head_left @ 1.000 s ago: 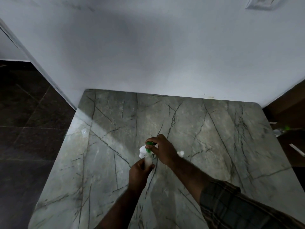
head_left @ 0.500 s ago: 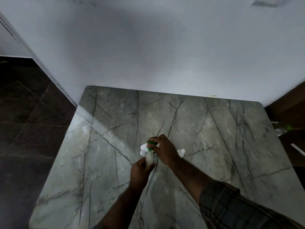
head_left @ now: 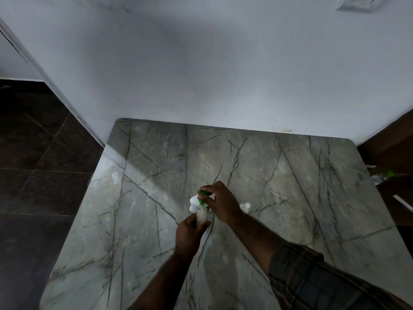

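Hands meet above a grey, dark-veined marble tabletop [head_left: 290, 175] that is pushed against a plain pale wall [head_left: 201, 63]. The left hand [head_left: 190, 236] wraps its fingers round the lower body of a small translucent white plastic bottle [head_left: 200, 217], holding it roughly upright just over the middle of the tabletop. The right hand [head_left: 221, 202] comes in from the other side and pinches the round green cap [head_left: 203, 194] on the bottle's top between curled fingers and thumb. A rounded white object [head_left: 192, 203] sits just behind the bottle, partly hidden; what it is cannot be told. A small white piece [head_left: 245, 206] lies near the right wrist. A dark plaid sleeve [head_left: 312, 276] covers the right forearm, and dark floor tiles [head_left: 33, 175] lie left of the tabletop.
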`<state>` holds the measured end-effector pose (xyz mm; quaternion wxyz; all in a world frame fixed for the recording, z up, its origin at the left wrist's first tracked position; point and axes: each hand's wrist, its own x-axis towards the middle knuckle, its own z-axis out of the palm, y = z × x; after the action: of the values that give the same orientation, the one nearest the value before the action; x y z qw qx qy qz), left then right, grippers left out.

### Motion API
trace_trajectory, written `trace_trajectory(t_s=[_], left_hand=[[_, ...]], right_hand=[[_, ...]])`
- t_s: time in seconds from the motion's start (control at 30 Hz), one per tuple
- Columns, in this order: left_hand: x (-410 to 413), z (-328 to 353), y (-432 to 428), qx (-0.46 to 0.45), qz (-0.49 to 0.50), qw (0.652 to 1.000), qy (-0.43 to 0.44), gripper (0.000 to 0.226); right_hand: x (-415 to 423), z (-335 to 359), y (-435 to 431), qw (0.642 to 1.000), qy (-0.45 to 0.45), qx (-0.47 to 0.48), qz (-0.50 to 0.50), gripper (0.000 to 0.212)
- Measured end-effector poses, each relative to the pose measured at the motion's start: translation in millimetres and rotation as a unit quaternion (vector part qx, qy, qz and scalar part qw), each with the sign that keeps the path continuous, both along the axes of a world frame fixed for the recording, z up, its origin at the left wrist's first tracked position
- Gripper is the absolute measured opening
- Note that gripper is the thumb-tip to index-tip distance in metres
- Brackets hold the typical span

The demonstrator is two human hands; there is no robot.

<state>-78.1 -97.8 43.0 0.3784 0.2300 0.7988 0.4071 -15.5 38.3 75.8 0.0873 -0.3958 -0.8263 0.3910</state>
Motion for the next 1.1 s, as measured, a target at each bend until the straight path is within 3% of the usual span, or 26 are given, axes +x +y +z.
trace_trajectory(t_s=[0.4,1.1], left_hand=[[-1.6,0.0,2.0,0.017,0.003,1.000,-0.017,0.022],[-0.5,2.9,3.0,0.002,0.008,1.000,-0.024,0.030]], right_hand=[[1.3,3.0,2.8,1.000,0.009,-0.004,-0.006,0.027],[2.0,-1.5,-1.5,1.000,0.009,0.016,-0.015,0.034]])
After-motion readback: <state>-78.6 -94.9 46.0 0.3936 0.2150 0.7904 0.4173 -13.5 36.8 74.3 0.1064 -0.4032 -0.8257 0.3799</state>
